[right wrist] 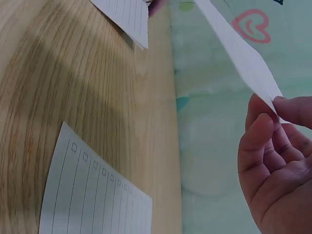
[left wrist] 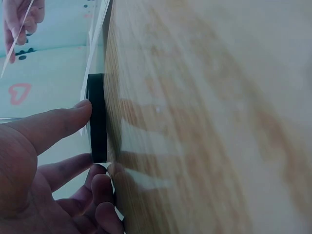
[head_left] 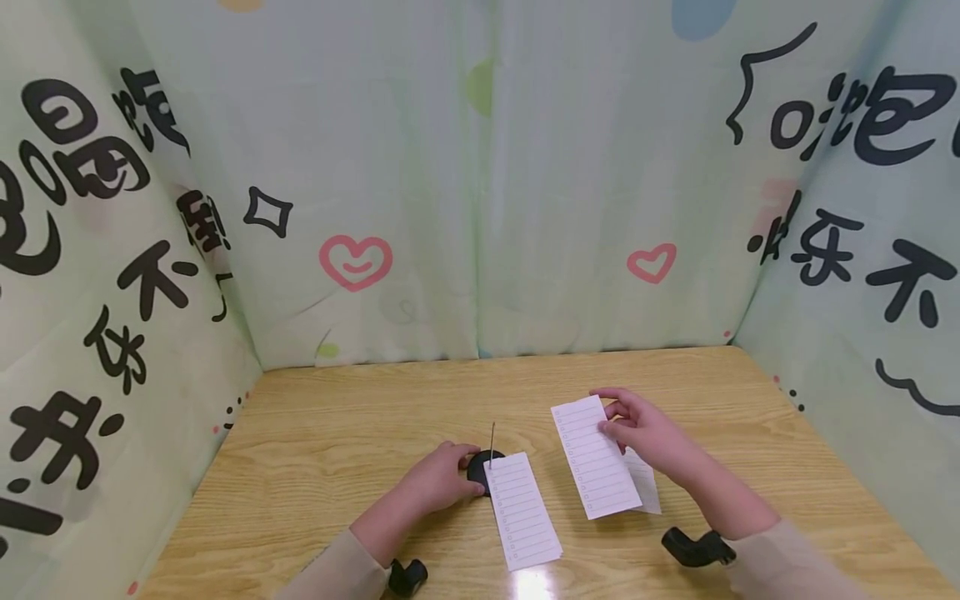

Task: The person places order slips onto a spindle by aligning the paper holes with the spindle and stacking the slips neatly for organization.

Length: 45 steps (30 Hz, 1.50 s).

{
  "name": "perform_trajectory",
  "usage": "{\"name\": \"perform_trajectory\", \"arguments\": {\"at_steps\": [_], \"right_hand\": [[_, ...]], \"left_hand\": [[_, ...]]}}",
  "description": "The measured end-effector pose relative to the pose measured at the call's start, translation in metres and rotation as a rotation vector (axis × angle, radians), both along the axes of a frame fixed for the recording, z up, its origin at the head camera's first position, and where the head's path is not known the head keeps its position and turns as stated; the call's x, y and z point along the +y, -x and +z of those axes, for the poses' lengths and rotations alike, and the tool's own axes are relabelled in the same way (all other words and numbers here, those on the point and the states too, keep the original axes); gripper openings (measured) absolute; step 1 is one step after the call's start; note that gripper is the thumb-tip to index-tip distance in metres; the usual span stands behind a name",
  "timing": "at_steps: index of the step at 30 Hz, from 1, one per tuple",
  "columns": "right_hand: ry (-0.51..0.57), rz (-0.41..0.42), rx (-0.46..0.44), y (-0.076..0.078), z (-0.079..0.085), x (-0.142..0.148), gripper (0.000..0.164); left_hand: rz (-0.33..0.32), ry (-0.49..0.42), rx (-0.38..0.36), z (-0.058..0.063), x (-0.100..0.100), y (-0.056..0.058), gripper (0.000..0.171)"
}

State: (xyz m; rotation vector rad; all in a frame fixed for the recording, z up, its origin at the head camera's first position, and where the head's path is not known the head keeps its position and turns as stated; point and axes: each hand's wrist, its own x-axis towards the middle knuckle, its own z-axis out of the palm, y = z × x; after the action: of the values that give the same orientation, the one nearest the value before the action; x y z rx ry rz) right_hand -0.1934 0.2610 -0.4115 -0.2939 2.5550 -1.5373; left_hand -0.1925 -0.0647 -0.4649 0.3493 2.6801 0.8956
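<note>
Left of center on the table, a bill spike has a round black base [head_left: 476, 472] and a thin upright metal pin [head_left: 492, 437]. Lined checklist slips [head_left: 525, 515] sit with their top corner at the pin and stretch toward the front. My left hand [head_left: 437, 479] grips the base's edge, with the thumb [left wrist: 61, 124] on one side and the fingers on the other. Raised over the table, a single lined slip [head_left: 596, 458] is pinched by my right hand [head_left: 645, 427] between thumb and fingertips. Another slip [right wrist: 97, 190] lies on the table below that hand, partly covered in the head view.
The wooden table [head_left: 337, 433] is enclosed by pale printed curtains [head_left: 420, 167] at the back and both sides. Black wrist mounts [head_left: 697, 547] are at both sleeves. Light glares off the table's front near the slips.
</note>
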Motion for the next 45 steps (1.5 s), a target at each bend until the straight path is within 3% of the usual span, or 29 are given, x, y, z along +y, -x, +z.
{"name": "perform_trajectory", "arguments": {"at_steps": [17,24,27,35,40,45], "right_hand": [[0.11,0.083,-0.014,0.0,-0.005,-0.032,0.05],[0.162,0.088,-0.019,-0.001,-0.006,-0.047,0.05],[0.178,0.096,-0.014,-0.001,-0.005,-0.053,0.05],[0.198,0.123,-0.012,-0.001,-0.005,-0.065,0.049],[0.206,0.13,-0.026,-0.001,-0.005,-0.07,0.049],[0.201,0.13,-0.027,0.0,-0.005,-0.075,0.048]], "left_hand": [[0.013,-0.022,0.007,-0.003,0.0,0.003,0.061],[0.032,-0.06,0.028,0.006,-0.002,0.0,0.056],[0.046,-0.107,0.058,0.014,-0.001,0.0,0.051],[0.138,-0.36,0.086,0.037,0.004,0.0,0.036],[0.199,-0.474,0.068,0.044,0.01,0.001,0.03],[0.215,-0.524,0.053,0.046,0.014,0.003,0.024]]}}
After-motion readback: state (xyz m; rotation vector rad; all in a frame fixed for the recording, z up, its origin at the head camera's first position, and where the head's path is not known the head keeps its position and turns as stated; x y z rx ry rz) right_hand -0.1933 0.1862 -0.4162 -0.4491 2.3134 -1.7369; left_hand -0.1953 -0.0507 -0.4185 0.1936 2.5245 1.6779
